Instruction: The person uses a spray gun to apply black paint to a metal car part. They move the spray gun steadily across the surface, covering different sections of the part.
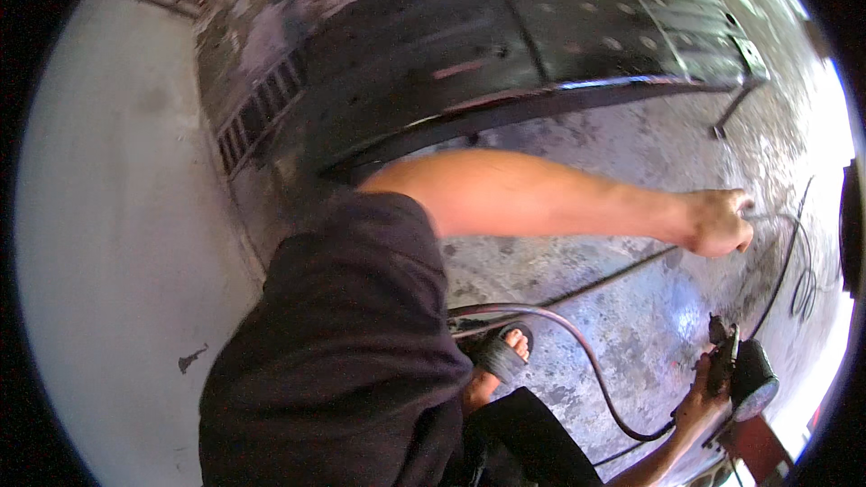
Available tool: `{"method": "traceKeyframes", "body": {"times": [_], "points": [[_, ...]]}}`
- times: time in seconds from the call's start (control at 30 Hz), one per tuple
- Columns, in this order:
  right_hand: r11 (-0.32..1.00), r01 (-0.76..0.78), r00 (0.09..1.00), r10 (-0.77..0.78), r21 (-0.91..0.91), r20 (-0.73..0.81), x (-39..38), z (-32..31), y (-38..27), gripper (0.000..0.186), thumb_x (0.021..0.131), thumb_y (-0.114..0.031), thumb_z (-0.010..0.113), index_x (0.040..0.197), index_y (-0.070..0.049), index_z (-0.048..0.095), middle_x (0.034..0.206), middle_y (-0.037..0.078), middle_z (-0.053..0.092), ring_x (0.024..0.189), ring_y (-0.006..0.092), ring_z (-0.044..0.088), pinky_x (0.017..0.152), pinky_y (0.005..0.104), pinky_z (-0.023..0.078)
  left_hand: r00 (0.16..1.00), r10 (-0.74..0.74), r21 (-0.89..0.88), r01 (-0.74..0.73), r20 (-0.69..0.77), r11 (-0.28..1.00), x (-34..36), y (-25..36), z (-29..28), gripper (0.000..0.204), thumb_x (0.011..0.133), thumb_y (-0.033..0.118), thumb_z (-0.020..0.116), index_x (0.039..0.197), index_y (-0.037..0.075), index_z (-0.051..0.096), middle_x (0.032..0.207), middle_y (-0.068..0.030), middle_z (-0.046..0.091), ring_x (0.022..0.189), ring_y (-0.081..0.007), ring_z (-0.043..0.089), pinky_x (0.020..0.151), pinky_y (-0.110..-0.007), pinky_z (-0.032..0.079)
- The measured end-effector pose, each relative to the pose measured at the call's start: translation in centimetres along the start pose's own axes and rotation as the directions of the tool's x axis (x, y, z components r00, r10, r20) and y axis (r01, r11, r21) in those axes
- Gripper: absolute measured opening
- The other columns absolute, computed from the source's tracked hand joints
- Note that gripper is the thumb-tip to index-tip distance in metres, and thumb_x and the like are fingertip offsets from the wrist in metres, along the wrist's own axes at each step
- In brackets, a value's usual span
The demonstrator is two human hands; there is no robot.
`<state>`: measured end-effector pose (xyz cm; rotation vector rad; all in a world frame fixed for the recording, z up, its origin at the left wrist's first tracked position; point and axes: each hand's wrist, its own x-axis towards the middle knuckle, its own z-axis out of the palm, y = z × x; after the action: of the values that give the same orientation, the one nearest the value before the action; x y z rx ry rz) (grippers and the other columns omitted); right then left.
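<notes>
My left arm reaches across to the right, and my left hand (pixel 718 222) is closed in a fist above the concrete floor. A thin grey cable (pixel 769 215) comes out at its fingers; the rest of what it grips is hidden. At the lower right my right hand (pixel 702 404) is wrapped round a spray gun (pixel 722 362) with a dark round cup (pixel 754 381) on its far side. A dark hose (pixel 591 362) curves from near my foot to below this hand. Behind my left arm stands a large, glossy black metal panel (pixel 424 54) with rows of small marks.
A pale wall (pixel 108 216) runs down the left side. A dark barred grating (pixel 262 117) lies beside the panel. Another dark hose (pixel 604 284) crosses the concrete floor (pixel 631 140). Thin cable loops (pixel 803 293) lie at the right. My sandalled foot (pixel 507 356) is below.
</notes>
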<state>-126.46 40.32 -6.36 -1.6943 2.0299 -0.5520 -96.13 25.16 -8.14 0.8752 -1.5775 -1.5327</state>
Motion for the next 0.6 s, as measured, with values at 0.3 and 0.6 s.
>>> {"method": "traceKeyframes", "body": {"times": [0.3, 0.6], "points": [[0.997, 0.078, 0.997, -0.078, -0.007, 0.014, -2.0, 2.2, -11.1, 0.039, 0.091, -0.016, 0.072, 0.124, 0.002, 0.064, 0.113, 0.011, 0.068, 0.096, 0.0199, 0.063, 0.082, 0.0330, 0.050, 0.566, -0.059, -0.296, -0.336, -0.822, 0.894, -42.4, 8.2, -27.3, 0.055, 0.097, 0.041, 0.045, 0.124, -0.007, 0.051, 0.109, -0.0231, 0.068, 0.099, -0.0316, 0.068, 0.091, -0.042, 0.056], [0.882, 0.467, 0.879, -0.457, -0.059, 0.139, -9.4, 2.7, -28.1, 0.031, 0.092, -0.023, 0.070, 0.114, -0.001, 0.068, 0.096, 0.007, 0.071, 0.090, 0.0176, 0.064, 0.086, 0.0338, 0.048, 0.221, -0.671, -0.705, -0.288, -0.707, 0.648, -59.2, -13.9, -25.0, 0.106, 0.079, 0.079, 0.054, 0.151, 0.004, 0.031, 0.137, -0.0196, 0.053, 0.124, -0.0294, 0.051, 0.106, -0.044, 0.038]]}}
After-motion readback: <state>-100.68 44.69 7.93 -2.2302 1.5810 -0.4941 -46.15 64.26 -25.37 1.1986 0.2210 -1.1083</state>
